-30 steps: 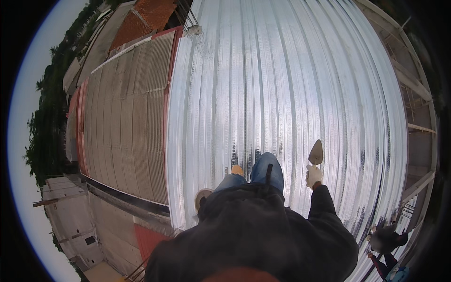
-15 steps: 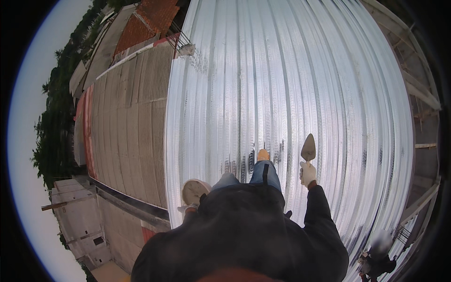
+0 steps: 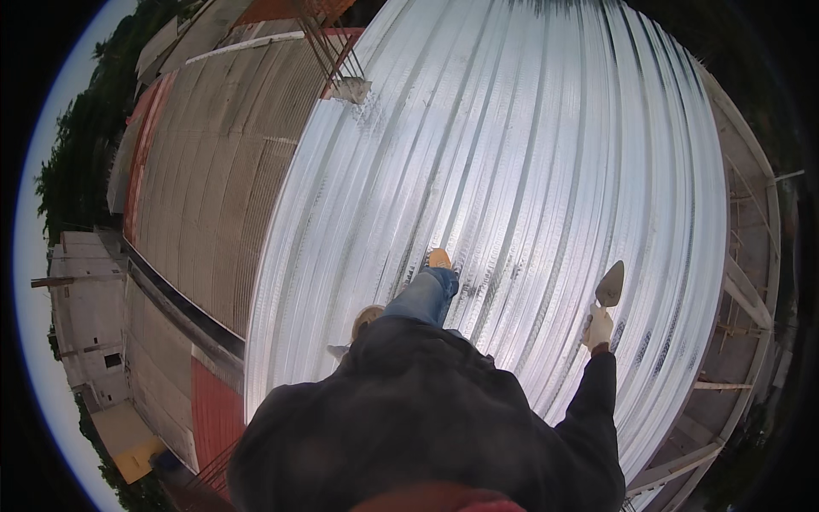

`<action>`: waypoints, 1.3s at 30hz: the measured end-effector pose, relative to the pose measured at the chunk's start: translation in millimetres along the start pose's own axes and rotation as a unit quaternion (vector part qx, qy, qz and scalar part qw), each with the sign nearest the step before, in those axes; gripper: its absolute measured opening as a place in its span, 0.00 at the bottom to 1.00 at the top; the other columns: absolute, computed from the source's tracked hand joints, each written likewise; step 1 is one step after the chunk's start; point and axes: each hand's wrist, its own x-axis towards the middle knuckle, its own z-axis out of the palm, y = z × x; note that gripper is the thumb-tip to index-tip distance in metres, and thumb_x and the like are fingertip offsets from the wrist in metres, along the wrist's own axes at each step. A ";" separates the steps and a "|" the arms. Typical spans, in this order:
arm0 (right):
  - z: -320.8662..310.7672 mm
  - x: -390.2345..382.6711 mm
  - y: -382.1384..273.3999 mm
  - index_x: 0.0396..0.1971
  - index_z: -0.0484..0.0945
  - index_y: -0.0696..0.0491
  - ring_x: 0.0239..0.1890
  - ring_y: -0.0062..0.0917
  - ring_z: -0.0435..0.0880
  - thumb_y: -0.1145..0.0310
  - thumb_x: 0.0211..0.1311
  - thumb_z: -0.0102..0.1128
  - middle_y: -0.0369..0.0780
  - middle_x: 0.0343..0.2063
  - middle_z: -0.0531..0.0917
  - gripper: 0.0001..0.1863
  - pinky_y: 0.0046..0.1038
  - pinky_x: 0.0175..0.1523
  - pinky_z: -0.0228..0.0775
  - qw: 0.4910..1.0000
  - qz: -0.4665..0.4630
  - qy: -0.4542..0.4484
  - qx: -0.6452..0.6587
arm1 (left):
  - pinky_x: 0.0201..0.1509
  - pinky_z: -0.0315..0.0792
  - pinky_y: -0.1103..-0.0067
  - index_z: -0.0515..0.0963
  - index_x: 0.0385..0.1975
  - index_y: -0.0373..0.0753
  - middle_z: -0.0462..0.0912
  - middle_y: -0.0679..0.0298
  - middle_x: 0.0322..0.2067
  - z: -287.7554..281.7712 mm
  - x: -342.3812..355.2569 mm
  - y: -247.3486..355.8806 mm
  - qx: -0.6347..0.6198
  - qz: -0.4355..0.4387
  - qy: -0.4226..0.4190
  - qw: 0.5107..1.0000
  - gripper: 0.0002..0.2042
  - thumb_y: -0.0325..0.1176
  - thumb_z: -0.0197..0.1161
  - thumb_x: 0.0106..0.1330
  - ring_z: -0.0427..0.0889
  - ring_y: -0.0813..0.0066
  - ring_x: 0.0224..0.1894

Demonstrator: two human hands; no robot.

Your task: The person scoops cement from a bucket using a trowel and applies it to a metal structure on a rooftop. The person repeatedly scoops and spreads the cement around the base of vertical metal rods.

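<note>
My right hand (image 3: 599, 329), in a pale work glove, is closed round the handle of a trowel (image 3: 609, 286). The pointed grey blade sticks out ahead, above the metal decking. Low at my left side, a round bucket (image 3: 367, 319) shows only part of its rim and inside, the rest covered by my dark jacket. Beside it a small bit of my gloved left hand (image 3: 338, 351) is visible, holding the bucket, its fingers largely hidden. My front foot, in a tan shoe (image 3: 438, 258), is on the decking.
Shiny ribbed metal decking (image 3: 512, 171) spreads under and ahead of me. Steel rebar (image 3: 328, 43) rises from a concrete stub (image 3: 351, 90) at far left. Lower corrugated roofing (image 3: 205, 162) lies beyond the left edge. Beams (image 3: 746, 294) border the right edge.
My view has turned and I have stepped forward. The trowel and right hand sit farther right in view. More of the bucket is hidden behind my jacket. A person at lower right is out of view.
</note>
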 end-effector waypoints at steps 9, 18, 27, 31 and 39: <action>90.5 94.2 -108.4 0.39 0.75 0.46 0.16 0.20 0.74 0.59 0.73 0.68 0.31 0.23 0.76 0.11 0.29 0.18 0.65 0.995 0.078 -0.055 -0.025 | 0.51 0.70 0.53 0.62 0.80 0.47 0.72 0.57 0.58 167.8 -65.1 -48.3 -0.032 -0.003 0.019 0.999 0.52 0.84 0.56 0.68 0.72 0.56 0.51; 219.3 293.2 -265.9 0.35 0.76 0.46 0.13 0.22 0.73 0.56 0.75 0.68 0.31 0.18 0.75 0.13 0.31 0.16 0.60 0.985 0.064 -0.132 -0.088 | 0.47 0.71 0.54 0.63 0.80 0.47 0.73 0.57 0.55 342.5 -116.6 -100.2 -0.075 -0.016 0.052 0.996 0.52 0.84 0.57 0.67 0.73 0.56 0.47; 387.9 382.5 -461.9 0.38 0.77 0.48 0.22 0.17 0.77 0.59 0.71 0.74 0.30 0.26 0.78 0.13 0.26 0.25 0.69 0.958 -0.011 -0.253 -0.136 | 0.44 0.72 0.55 0.63 0.79 0.46 0.74 0.57 0.52 428.6 -150.6 -109.5 -0.089 -0.025 0.101 0.991 0.53 0.84 0.58 0.67 0.74 0.56 0.44; 433.0 394.5 -516.5 0.40 0.78 0.50 0.22 0.17 0.76 0.58 0.71 0.73 0.31 0.26 0.79 0.14 0.27 0.26 0.70 0.952 -0.049 -0.266 -0.144 | 0.43 0.72 0.55 0.63 0.79 0.46 0.75 0.57 0.51 470.0 -144.5 -114.1 -0.092 -0.040 0.108 0.989 0.53 0.84 0.58 0.67 0.75 0.56 0.42; 434.9 413.6 -510.3 0.34 0.77 0.49 0.18 0.20 0.75 0.61 0.70 0.73 0.32 0.22 0.78 0.12 0.28 0.24 0.68 0.953 -0.008 -0.216 -0.212 | 0.40 0.73 0.55 0.64 0.78 0.46 0.75 0.56 0.48 551.6 -124.4 -101.4 -0.144 -0.079 0.138 0.977 0.53 0.84 0.59 0.67 0.76 0.57 0.39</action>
